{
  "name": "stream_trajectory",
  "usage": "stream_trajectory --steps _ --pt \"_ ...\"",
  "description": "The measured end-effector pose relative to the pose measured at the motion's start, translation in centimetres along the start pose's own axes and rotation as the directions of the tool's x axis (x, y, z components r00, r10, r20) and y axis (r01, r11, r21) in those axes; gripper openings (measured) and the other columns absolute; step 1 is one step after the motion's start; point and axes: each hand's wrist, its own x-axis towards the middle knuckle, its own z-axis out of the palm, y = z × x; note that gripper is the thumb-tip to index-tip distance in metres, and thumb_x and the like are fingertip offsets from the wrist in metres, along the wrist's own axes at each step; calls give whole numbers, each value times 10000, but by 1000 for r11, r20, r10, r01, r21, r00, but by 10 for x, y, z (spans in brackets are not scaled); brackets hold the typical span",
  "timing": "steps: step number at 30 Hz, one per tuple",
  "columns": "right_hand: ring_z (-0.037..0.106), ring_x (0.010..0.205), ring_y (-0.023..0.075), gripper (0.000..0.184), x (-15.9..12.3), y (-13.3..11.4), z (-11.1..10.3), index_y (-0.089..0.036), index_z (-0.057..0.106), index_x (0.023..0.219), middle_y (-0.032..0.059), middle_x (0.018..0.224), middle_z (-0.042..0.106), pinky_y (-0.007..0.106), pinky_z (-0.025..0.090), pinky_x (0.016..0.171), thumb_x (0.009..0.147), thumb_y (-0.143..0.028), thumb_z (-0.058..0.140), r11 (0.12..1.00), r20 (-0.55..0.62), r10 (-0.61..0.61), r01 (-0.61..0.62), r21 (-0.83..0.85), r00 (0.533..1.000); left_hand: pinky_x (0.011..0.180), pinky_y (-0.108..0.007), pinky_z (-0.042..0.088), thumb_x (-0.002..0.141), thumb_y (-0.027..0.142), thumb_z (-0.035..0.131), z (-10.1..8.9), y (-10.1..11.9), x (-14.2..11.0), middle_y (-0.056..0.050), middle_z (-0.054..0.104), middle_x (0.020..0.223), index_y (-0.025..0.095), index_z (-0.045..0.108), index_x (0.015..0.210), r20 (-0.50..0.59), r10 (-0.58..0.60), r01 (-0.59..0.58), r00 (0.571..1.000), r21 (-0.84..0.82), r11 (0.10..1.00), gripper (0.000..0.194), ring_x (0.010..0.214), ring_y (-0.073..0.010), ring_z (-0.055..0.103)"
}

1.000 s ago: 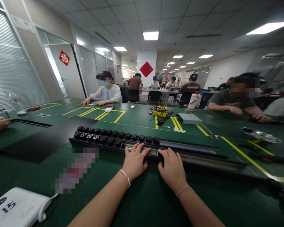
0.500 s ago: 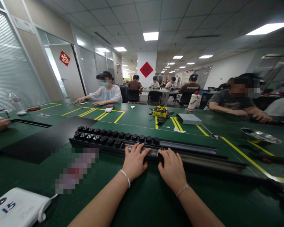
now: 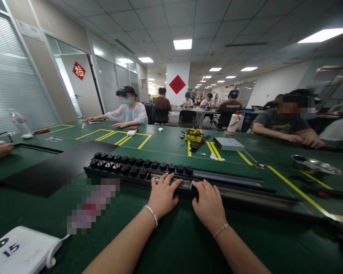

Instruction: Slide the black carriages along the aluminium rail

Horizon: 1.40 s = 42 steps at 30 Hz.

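A long black track rail (image 3: 246,201) lies across the green table in front of me. Two rows of black socket modules (image 3: 143,174) fill its left part, several with silvery faces. My left hand (image 3: 163,194) has its fingers spread over the rail's top and its thumb against the near side, gripping it around a bare metallic stretch. Just to the right, my right hand (image 3: 208,201) curls over the same rail, its fingers closed at a small dark piece that looks like one more socket module; my fingers mostly cover it.
A black sheet (image 3: 60,167) lies left of the rail. Nearer me are a blurred-out pinkish object (image 3: 93,205) and a white device (image 3: 20,247) with a cable. Farther back are a grey box (image 3: 228,144), a yellow block with wires (image 3: 193,134) and a metal dish (image 3: 316,164). Co-workers sit around.
My hands and the rail stay almost where they were; the right hand shifts very slightly right. Across the table, a co-worker's hand has moved a little to the left.
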Motion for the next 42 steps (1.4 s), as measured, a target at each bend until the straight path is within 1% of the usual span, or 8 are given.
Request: stream_trajectory --steps 6,15,22,29,42 --pt "400 1189 218 465 1 0 -1 -238 528 1122 44 1126 563 416 230 1015 694 -74 446 1000 -1 8 -8 -2 1000 969 -562 194 692 320 568 1 0 0 -41 417 1338 379 425 1224 -9 3 -3 1000 -3 1000 554 1233 -278 312" --pt "401 1190 209 484 0 0 -2 -231 532 1115 47 1127 566 402 231 1015 679 -47 434 1000 -15 4 -5 -17 1000 991 -549 181 697 321 572 0 1 0 -34 406 1346 378 426 1227 6 -8 8 1000 3 1000 552 1242 -278 300" --pt "399 1193 205 488 1 -2 -4 -239 533 1121 47 1133 567 396 224 1019 679 -55 442 999 8 19 -19 -29 1000 995 -545 187 697 312 576 -3 2 0 -37 404 1348 371 429 1230 22 -16 16 1000 0 1000 556 1242 -286 302" --pt "397 1193 212 481 1 -1 -3 -235 539 1114 46 1132 566 397 220 1018 685 -48 429 1000 10 26 -26 -14 1000 994 -546 186 701 313 569 -3 1 0 -35 405 1348 374 419 1236 18 -13 13 1000 1 1000 558 1244 -276 302" --pt "409 1185 210 492 1 0 -4 -231 540 1120 52 1137 565 387 235 1014 675 -48 435 999 1 20 -20 -28 1000 996 -552 177 699 295 573 -4 2 -1 -41 402 1350 352 453 1200 14 -6 6 1000 1 1000 518 1248 -280 294"
